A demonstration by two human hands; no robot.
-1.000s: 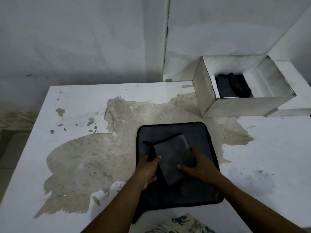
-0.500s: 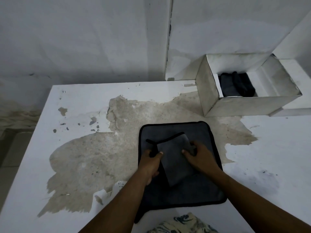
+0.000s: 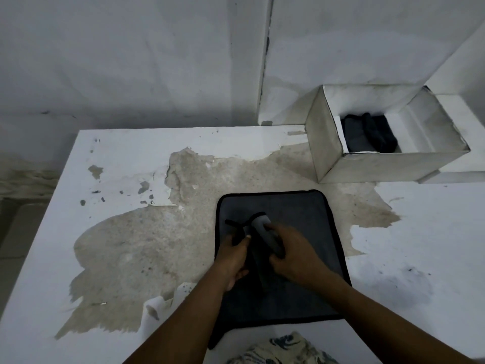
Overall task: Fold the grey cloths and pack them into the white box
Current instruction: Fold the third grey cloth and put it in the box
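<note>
A small folded grey cloth (image 3: pixel 262 228) with black trim is being doubled over between my hands, its right side lifted toward the left. My left hand (image 3: pixel 232 258) pinches its left edge, and my right hand (image 3: pixel 294 254) grips its right side. Both hands work above a larger grey cloth (image 3: pixel 301 211) spread flat on the table with a black border. The white box (image 3: pixel 330 156) stands open at the back right, with dark folded cloths (image 3: pixel 367 134) inside it.
The white table (image 3: pixel 420 232) has a big patch of peeled, bare brownish surface (image 3: pixel 157 237) at left and centre. A wall rises just behind the table and box. Patterned fabric (image 3: pixel 283 350) shows at the bottom edge.
My right hand has lifted the small cloth's right side and brought it over toward the left hand, narrowing the cloth. The left hand stays on the left edge.
</note>
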